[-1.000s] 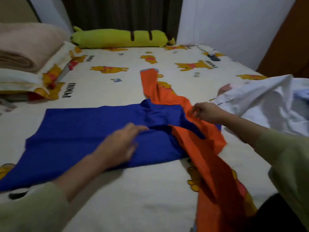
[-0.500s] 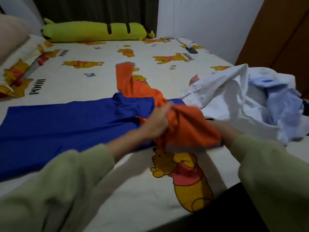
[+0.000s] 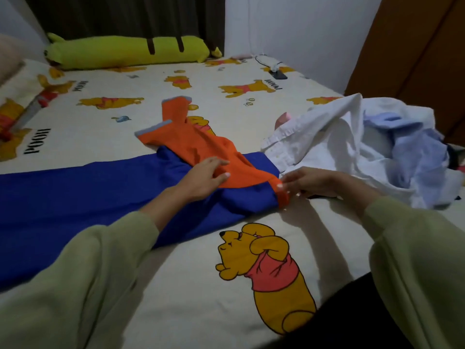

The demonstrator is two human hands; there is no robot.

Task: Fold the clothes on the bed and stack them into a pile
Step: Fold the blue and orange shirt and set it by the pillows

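Observation:
A blue and orange garment lies spread on the bed. Its blue part (image 3: 75, 197) stretches to the left, and its orange part (image 3: 198, 144) with grey-edged sleeves runs away from me across the blue cloth. My left hand (image 3: 203, 176) presses flat on the orange cloth where it overlaps the blue. My right hand (image 3: 307, 181) pinches an orange edge (image 3: 283, 195) at the garment's right side. A heap of unfolded white and light-blue shirts (image 3: 352, 147) lies to the right of my hands.
The bed sheet (image 3: 176, 285) is cream with cartoon bear prints. A long yellow-green bolster (image 3: 125, 52) lies along the far edge. A phone with a cable (image 3: 276, 74) sits at the far right. A brown wardrobe door (image 3: 415, 59) stands at the right.
The orange part, bunched in both hands half a second ago, now lies folded over the blue cloth. My left hand has flattened onto it and my right hand has moved to its right edge.

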